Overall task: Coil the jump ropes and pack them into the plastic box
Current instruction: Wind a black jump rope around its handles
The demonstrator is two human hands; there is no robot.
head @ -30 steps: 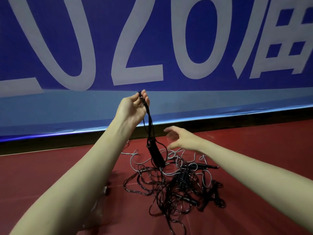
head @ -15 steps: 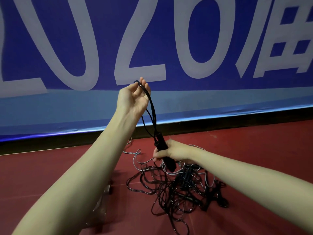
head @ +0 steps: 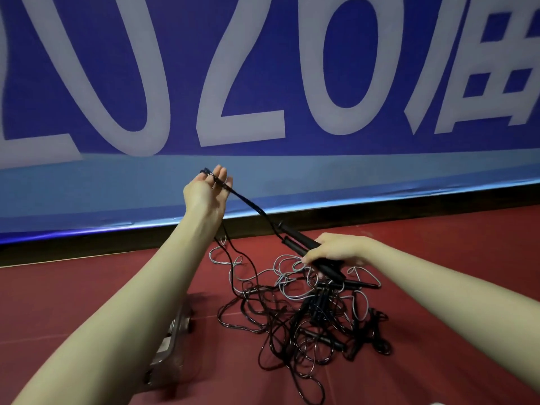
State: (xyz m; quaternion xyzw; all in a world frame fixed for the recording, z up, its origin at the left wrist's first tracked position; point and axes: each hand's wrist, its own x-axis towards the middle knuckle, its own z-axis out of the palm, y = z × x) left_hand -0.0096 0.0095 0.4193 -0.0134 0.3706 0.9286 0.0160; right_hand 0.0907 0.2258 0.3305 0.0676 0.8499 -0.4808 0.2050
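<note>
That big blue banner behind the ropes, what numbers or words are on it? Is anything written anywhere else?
"2026" in large white digits on the blue banner; the first 2 is cut off at the left edge.
One white Chinese character after it at the right edge, cut off, cannot be read.
Jump rope handles and red floor: no text visible.

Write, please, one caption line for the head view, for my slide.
Left hand lifts a black rope while right hand grips its two handles above the tangled pile.
</note>
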